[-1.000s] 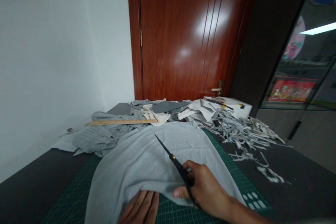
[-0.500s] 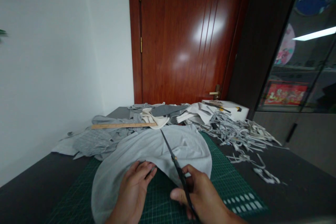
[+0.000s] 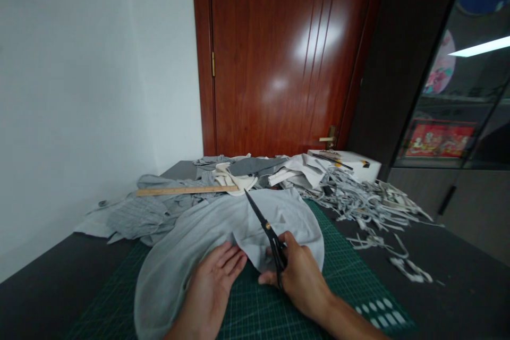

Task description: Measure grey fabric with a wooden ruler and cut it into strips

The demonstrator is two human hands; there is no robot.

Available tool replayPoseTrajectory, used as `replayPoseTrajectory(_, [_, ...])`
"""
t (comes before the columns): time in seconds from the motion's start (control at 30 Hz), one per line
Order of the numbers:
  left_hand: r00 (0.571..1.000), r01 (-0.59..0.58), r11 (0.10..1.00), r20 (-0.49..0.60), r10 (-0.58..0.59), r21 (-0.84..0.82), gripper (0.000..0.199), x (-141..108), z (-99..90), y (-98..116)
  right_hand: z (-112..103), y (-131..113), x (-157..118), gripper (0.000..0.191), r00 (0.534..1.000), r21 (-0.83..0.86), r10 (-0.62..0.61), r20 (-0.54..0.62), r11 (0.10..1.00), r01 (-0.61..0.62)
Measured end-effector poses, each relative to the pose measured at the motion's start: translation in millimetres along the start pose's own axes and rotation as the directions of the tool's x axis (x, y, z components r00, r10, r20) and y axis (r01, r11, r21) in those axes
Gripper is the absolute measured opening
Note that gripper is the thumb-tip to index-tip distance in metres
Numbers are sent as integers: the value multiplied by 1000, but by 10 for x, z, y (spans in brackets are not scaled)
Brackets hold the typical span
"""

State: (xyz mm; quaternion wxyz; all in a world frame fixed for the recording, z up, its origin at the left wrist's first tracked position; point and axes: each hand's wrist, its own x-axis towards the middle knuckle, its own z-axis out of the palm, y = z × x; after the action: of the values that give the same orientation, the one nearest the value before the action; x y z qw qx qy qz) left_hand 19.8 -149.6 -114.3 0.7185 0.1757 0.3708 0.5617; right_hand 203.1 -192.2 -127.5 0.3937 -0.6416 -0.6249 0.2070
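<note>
A pale grey piece of cloth (image 3: 231, 218) with a curved outer edge is spread over the green cutting mat (image 3: 255, 313). My left hand (image 3: 217, 276) rests at the cloth's near inner edge, palm partly turned up and fingers stretched out; a small fold of cloth rises at the fingertips, and the thumb is not clearly visible. Black-handled scissors (image 3: 268, 226) are held in my right hand (image 3: 300, 271), with the handles inside my grip. Their blades look closed and point away from me above the cloth, tips near the far edge.
A wooden ruler (image 3: 187, 190) lies across heaped grey fabric (image 3: 147, 218) at the back left. Cream and white scraps (image 3: 298, 170) lie behind the cloth. Thin fabric strips (image 3: 358, 202) pile up at the right, before a white box (image 3: 368, 167).
My left hand has rolled palm-up and shifted slightly right along the cloth edge. The scissors have turned to show their handles more broadly, and my right hand has moved slightly upward.
</note>
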Motion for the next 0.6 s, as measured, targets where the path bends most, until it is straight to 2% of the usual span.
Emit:
replayPoseTrajectory(0.13, [994, 83, 992, 69, -90, 93, 17, 21, 4, -33, 1, 16, 24, 40, 1000, -104, -3, 28, 995, 6])
replayPoseTrajectory(0.27, [988, 132, 981, 65, -142, 142, 18, 14, 31, -23, -144, 27, 75, 33, 997, -79, -53, 52, 995, 57])
replayPoseTrajectory(0.4, [977, 163, 976, 113, -180, 143, 30, 33, 81, -43, -436, 20, 125, 28, 994, 81, -88, 69, 993, 82])
replayPoseTrajectory(0.6, [992, 80, 996, 98, -83, 38, 19, 87, 204, -213, -882, -36, 79, 40, 988, 394, -44, 151, 919, -19])
